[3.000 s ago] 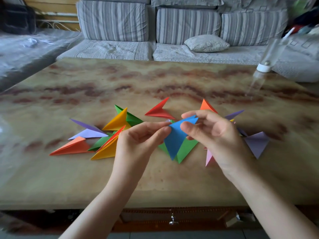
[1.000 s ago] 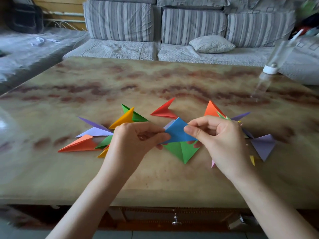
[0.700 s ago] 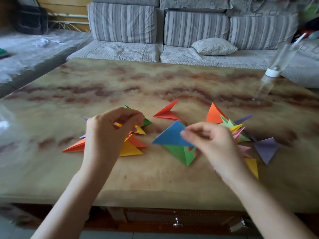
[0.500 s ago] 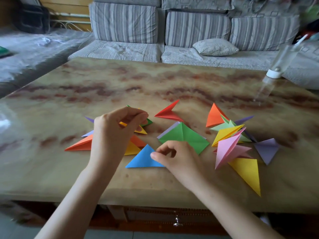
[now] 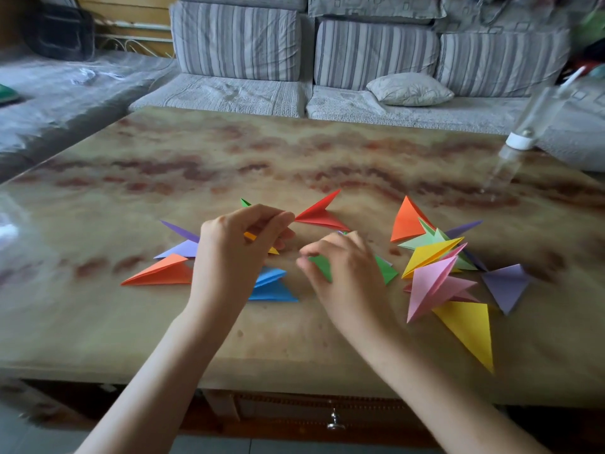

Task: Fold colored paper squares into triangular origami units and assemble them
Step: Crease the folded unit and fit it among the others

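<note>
Folded paper triangles lie across the marble table (image 5: 294,339). My left hand (image 5: 239,253) hovers over the left pile with its fingers curled, and a yellow unit (image 5: 251,236) shows between them. My right hand (image 5: 347,276) pinches a green unit (image 5: 387,271) that lies on the table at the centre. A blue unit (image 5: 273,288) rests flat between my two wrists, with neither hand on it. A red unit (image 5: 319,215) lies just beyond my left fingertips.
On the left lie an orange unit (image 5: 160,273) and a purple unit (image 5: 183,248). On the right are an orange unit (image 5: 407,221), a pink one (image 5: 432,285), a yellow one (image 5: 468,327) and a purple one (image 5: 505,286). A clear bottle (image 5: 523,139) stands far right, with a sofa behind.
My right hand set the blue unit down near the table's front and moved onto the green unit. My left hand let go of the blue unit earlier and stays over the left pile.
</note>
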A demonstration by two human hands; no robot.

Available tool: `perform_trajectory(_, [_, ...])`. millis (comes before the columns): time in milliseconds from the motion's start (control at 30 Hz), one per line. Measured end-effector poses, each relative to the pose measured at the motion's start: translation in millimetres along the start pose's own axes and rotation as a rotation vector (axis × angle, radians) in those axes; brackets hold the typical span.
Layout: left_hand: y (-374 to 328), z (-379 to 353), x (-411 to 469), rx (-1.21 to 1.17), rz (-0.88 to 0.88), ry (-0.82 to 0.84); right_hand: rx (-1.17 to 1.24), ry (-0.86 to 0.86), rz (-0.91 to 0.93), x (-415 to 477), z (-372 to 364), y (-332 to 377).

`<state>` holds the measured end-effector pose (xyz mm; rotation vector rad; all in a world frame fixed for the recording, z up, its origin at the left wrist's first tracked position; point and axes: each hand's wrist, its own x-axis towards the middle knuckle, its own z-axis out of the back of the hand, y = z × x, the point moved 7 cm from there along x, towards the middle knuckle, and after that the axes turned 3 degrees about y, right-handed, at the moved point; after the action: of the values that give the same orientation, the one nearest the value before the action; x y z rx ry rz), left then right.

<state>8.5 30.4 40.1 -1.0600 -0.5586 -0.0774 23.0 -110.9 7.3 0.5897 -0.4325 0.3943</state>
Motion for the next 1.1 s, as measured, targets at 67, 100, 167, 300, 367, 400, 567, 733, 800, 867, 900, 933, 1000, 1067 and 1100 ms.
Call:
perform_trajectory(67, [1,-3,-1,0.006,0.001,0.014,-0.023,0.052,0.021,1,14,-15])
perform_trajectory(100, [1,-4,-1,0.009,-0.002,0.017,-0.048,0.129,0.012,1,18,-21])
perform_trajectory(167, [1,-5,-1,0.003,-0.007,0.014,-0.148,0.344,-0.014,-7,18,-28])
perform_trajectory(300, [-1,-9,-2,-0.013,0.000,0.027,-0.241,0.453,-0.023,-22,19,-36])
perform_trajectory(367, [1,-12,-3,-0.010,0.009,0.048,-0.212,0.430,-0.041,-24,20,-34])
perform_trajectory(400, [2,-13,-4,-0.006,0.009,0.059,-0.212,0.418,-0.049,-24,22,-35])
perform_trajectory(567, [6,-22,-5,0.006,0.023,0.115,-0.167,0.114,-0.068,-21,40,-38])
perform_trajectory(733, [6,-35,-11,-0.072,0.081,0.181,-0.155,-0.394,-0.020,-16,78,-22])
perform_trajectory(800, [6,-42,-14,-0.226,0.172,0.232,-0.176,-0.461,0.036,-19,82,-16])
perform_trajectory(867, [8,-52,-18,-0.439,0.307,0.308,-0.187,-0.454,0.123,-24,76,-11])
perform_trajectory(900, [8,-56,-20,-0.527,0.362,0.340,-0.182,-0.437,0.181,-26,72,-7])
perform_trajectory(933, [8,-59,-21,-0.584,0.397,0.363,-0.168,-0.412,0.241,-28,67,-3])
perform_trajectory(1000, [9,-61,-21,-0.650,0.433,0.378,-0.127,-0.338,0.338,-31,56,4])
perform_trajectory(1067, [14,-58,-19,-0.661,0.451,0.329,-0.116,-0.256,0.390,-32,48,8])
perform_trajectory(1100, [17,-55,-17,-0.664,0.455,0.292,-0.115,-0.225,0.406,-33,45,8])
